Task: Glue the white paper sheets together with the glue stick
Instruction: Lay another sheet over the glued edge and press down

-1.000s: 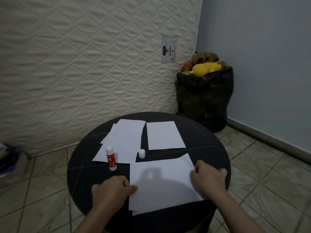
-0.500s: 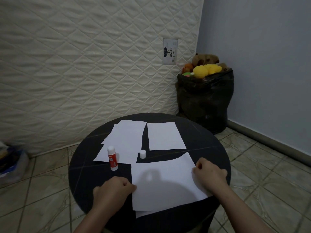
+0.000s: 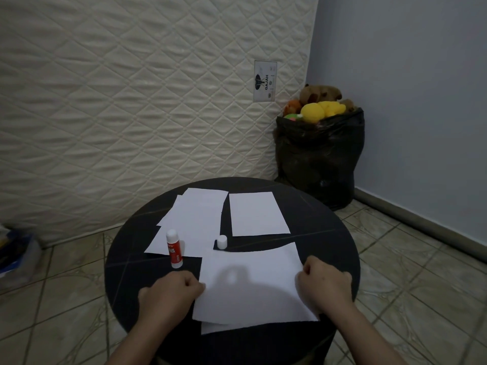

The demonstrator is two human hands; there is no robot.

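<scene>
White paper sheets [image 3: 250, 283] lie stacked at the near edge of the round table [image 3: 329, 233]. We pinch the top sheet with left hand [image 3: 168, 293] and right hand [image 3: 325, 283]. Glue stick [image 3: 174, 248] lies uncapped nearby.

Big white sheet [image 3: 253, 283] lying flat at the near edge, on top of another white sheet [image 3: 210, 328] peeking out from under its near side. Held at both side edges. Farther off on the left, a loose pile of white sheets [image 3: 195, 219], a bit crooked. To the right of that, one single sheet [image 3: 257, 213] lying flat. Glue stick [image 3: 174, 248], red and white, standing up with its top off, at the near edge of the pile. Small white cap [image 3: 222, 242] standing alone to its right
</scene>
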